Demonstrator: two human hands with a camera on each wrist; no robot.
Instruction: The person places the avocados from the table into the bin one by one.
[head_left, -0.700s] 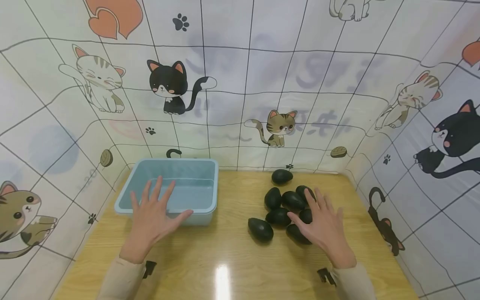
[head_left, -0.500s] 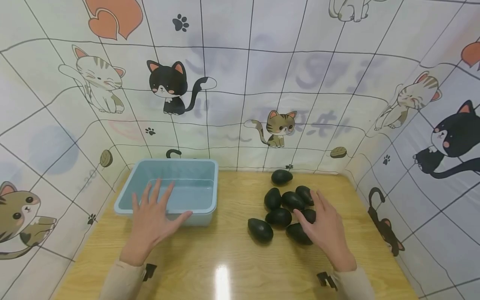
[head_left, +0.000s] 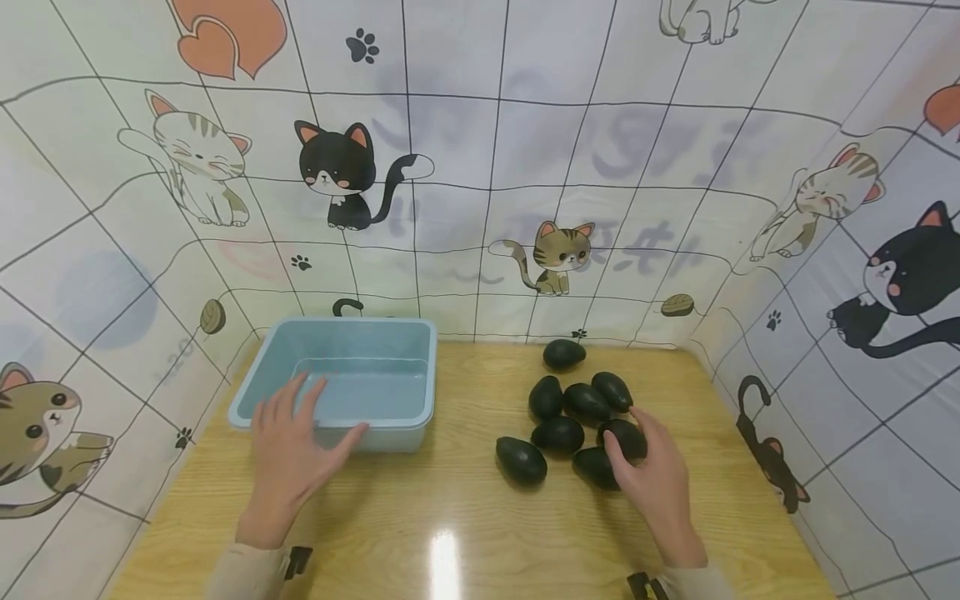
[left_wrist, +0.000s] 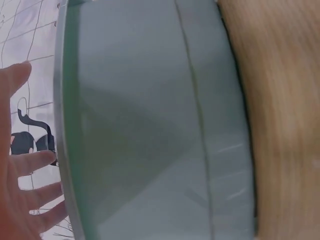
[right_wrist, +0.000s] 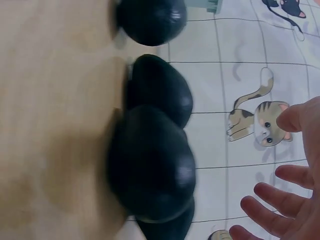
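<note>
Several dark green avocados [head_left: 558, 435] lie in a loose cluster on the right part of the wooden table. My right hand [head_left: 658, 479] is at the cluster's right side, thumb and index finger to either side of one avocado [head_left: 626, 437]. In the right wrist view its fingers [right_wrist: 270, 215] are spread and loosely bent, with nothing between them, beside a large near avocado [right_wrist: 152, 167]. A light blue plastic bin [head_left: 375, 421] stands at left with its inside bare. My left hand [head_left: 288, 458] hovers at the bin's front rim, fingers [left_wrist: 37, 197] apart and relaxed.
The wooden table [head_left: 442, 500] ends against a white cat-print cloth [head_left: 480, 167] at the back and both sides. One avocado [head_left: 564, 354] lies apart near the back edge, and another [head_left: 521, 461] toward the front left of the cluster.
My right hand has lowered toward the right-hand avocado, its thumb and fingers drawing closer together. The left hand has drawn back slightly and its fingers have bent. Avocados and bin stay put.
</note>
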